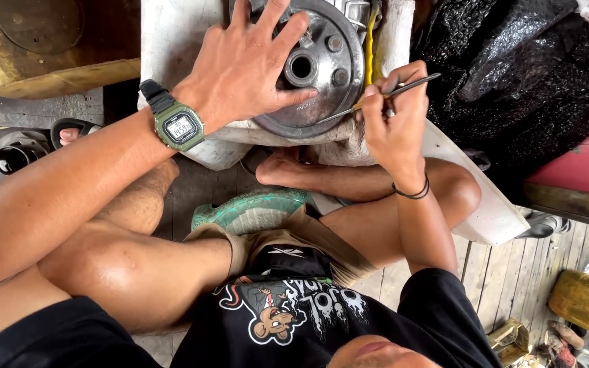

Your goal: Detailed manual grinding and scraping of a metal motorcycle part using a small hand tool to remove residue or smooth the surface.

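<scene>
We sit cross-legged on a wooden floor (512, 279), looking down over our knees at a round metal disc (318, 75) with a centre hole and bolt heads around it. The disc lies flat on a white block (172, 41) just beyond our feet.

Our left hand (247, 65) lies spread on the disc, fingers apart and palm down, with the thumb reaching along the lower rim towards the centre hole. It grips nothing; it presses the disc in place. A green wristwatch (180, 126) sits on that wrist.

Our right hand (393, 116) is closed in a pen-like pinch on a thin brush (383, 95), held between thumb and fingertips. The brush's long axis runs from upper right down to lower left, its handle end pointing away past the hand and its working tip touching, or very nearly touching, the lower right rim of the disc. So the disc lies to the left of the right hand and just ahead of it, and the brush tip is the nearest thing to the rim, close beside the left thumb.

A yellow strip (369, 44) runs along the disc's right edge. Black plastic sheeting (512, 68) is heaped to the right, and a sandal (18, 150) lies on the floor at left.
</scene>
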